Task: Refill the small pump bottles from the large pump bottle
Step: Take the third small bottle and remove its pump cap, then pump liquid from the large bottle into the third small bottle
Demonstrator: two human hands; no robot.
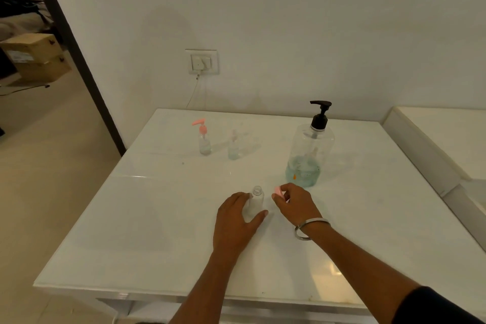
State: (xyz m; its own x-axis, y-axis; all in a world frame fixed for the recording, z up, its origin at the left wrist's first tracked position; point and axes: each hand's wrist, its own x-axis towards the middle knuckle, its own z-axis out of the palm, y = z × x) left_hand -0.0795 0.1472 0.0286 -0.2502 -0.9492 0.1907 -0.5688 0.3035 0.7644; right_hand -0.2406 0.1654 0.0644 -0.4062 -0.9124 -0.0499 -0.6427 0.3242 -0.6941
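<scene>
A small clear bottle with no cap stands upright near the middle of the white table. My left hand is wrapped around its lower part. Just to its right, my right hand pinches a pink pump cap, held apart from the bottle's neck. The large clear pump bottle with a black pump stands behind my right hand, with blue-green liquid in its bottom part. Farther back left stand a small bottle with a pink pump and a small bottle with a pale pump.
A wall socket with a plugged cable is on the wall behind the table. A second white surface adjoins on the right. Cardboard boxes lie on the floor through the doorway at far left.
</scene>
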